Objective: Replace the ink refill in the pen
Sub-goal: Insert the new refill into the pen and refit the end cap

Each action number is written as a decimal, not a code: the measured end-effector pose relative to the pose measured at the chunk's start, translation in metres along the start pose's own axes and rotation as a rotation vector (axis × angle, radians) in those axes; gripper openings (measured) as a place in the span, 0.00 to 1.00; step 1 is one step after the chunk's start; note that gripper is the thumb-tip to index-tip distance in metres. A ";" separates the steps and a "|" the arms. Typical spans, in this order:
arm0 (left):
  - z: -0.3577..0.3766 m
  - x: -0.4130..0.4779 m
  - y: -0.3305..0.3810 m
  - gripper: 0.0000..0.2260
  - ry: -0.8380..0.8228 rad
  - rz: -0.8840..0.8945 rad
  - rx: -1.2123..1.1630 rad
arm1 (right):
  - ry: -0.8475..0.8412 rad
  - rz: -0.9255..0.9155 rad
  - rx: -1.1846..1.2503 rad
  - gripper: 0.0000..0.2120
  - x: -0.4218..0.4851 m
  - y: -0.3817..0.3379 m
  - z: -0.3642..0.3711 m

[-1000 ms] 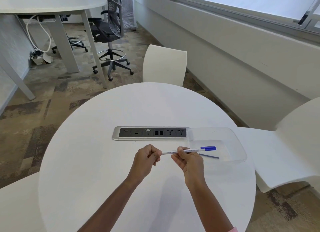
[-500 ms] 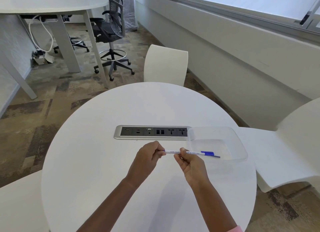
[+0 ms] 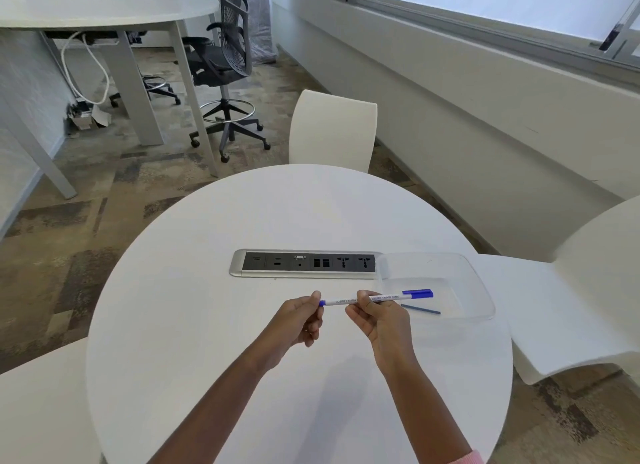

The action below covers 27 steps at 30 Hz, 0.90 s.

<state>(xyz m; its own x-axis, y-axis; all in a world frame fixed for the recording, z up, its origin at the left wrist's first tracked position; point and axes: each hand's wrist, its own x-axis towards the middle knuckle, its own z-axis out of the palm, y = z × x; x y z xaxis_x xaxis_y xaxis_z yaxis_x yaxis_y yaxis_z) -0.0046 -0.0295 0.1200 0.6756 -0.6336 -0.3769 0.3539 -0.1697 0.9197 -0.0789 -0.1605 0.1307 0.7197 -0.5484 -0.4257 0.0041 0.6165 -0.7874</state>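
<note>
Over the table (image 3: pixel 242 377), the left hand (image 3: pixel 298 321) pinched the blue end of the pen (image 3: pixel 346 300) and the right hand (image 3: pixel 377 321) its barrel, apparently opening it; a steady pull seemed due next, the spare refill (image 3: pixel 420 308) lying in the clear tray (image 3: pixel 485 290) at three o'clock.

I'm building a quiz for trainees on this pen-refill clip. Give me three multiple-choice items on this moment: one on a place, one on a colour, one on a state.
1. Where does the loose refill lie?
A) in the clear tray
B) on a chair
C) on the floor

2. What colour is the cap on the pen?
A) red
B) blue
C) green

3. How is the pen held?
A) lying untouched
B) by one hand alone
C) pinched by both hands

Answers:
1 A, the thin refill lies on the tray's floor.
2 B, the cap at the pen's right end is blue.
3 C, the left hand pinches the left end and the right hand the barrel.
</note>
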 end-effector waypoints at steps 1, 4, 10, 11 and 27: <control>0.000 0.000 0.001 0.17 -0.009 -0.008 0.001 | 0.002 -0.001 -0.005 0.07 0.000 0.000 0.000; 0.000 -0.002 0.002 0.17 -0.017 0.004 0.031 | 0.003 -0.010 -0.016 0.07 -0.001 0.000 0.001; -0.003 -0.004 0.003 0.15 -0.015 0.148 0.234 | 0.022 -0.036 -0.058 0.07 -0.002 -0.001 0.001; -0.004 -0.004 0.003 0.15 -0.004 0.170 0.264 | 0.025 -0.034 -0.056 0.08 -0.002 -0.001 0.001; 0.001 0.001 -0.002 0.12 0.195 0.344 0.431 | 0.054 0.067 0.061 0.07 -0.003 -0.005 -0.002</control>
<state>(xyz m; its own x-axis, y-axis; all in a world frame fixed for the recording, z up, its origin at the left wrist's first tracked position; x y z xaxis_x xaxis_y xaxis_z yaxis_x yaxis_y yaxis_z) -0.0052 -0.0301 0.1178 0.8260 -0.5632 -0.0240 -0.1749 -0.2964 0.9389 -0.0824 -0.1629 0.1350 0.6813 -0.5335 -0.5012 0.0006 0.6852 -0.7284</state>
